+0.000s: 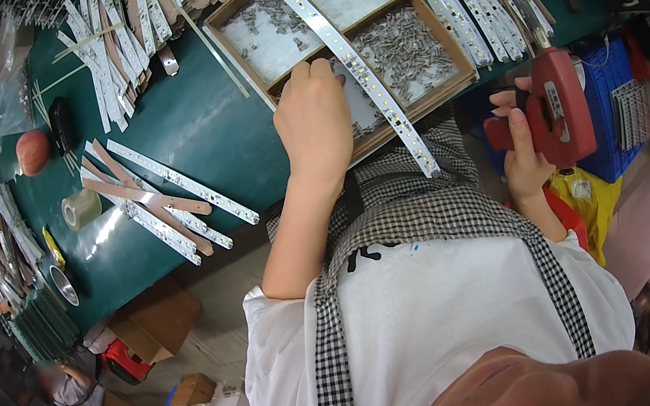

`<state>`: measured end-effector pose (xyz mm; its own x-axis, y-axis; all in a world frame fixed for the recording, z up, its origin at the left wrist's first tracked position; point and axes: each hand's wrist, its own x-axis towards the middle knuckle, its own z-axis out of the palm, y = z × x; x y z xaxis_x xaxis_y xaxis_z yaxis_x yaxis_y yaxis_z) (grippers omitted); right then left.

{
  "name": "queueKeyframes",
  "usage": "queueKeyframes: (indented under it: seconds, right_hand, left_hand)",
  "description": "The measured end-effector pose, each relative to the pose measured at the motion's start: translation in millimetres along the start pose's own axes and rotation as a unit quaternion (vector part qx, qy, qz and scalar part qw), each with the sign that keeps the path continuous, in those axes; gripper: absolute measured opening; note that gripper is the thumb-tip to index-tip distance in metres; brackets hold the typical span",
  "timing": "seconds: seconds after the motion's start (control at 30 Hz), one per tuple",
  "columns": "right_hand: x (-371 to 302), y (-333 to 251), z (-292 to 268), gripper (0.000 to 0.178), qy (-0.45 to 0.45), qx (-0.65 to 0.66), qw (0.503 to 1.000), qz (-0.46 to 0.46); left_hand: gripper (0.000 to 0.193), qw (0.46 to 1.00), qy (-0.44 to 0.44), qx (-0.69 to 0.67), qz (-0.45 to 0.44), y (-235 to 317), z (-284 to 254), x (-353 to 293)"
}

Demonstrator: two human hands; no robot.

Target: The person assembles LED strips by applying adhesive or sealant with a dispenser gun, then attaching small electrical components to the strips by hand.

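Observation:
My left hand [316, 117] reaches into the near-left part of a wooden divided tray [456, 84], its fingers curled downward. The fingertips are hidden, so I cannot make out what they pinch. Small metal pieces [403, 54] lie heaped in the compartments. Across the tray rests a long white LED strip [352, 59], its near end overhanging the front edge close to my apron. At the right, my right hand [522, 146] is closed round a red soldering gun [559, 109], whose metal tip points away toward more LED strips.
Several LED strips [475, 20] lie right of the tray. Loose strips [167, 196], a tape roll [82, 208] and an apple [33, 152] are on the green table [192, 139] at left. A blue crate [610, 100] stands at right; another person [70, 385] is far left.

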<state>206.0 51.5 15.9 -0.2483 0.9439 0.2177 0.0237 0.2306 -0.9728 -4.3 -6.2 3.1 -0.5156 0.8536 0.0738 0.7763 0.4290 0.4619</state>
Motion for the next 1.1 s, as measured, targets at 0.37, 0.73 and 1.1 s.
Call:
queueKeyframes:
  seconds: [0.37, 0.73, 1.1]
  right_hand:
    - [3, 2, -4, 0.036, 0.004, 0.014, 1.000, -0.024]
    - [3, 0, -1, 0.037, 0.002, 0.025, 1.000, -0.015]
    - [2, 2, -2, 0.038, -0.013, 0.024, 1.000, -0.005]
  left_hand:
    - [0.012, 0.999, 0.016, -0.022, 0.045, -6, -8, -1]
    - [0.012, 0.864, -0.028, -0.489, -0.115, -4, -7, 8]
    - [0.010, 0.895, 0.007, -0.431, -0.113, -2, 3, 8]
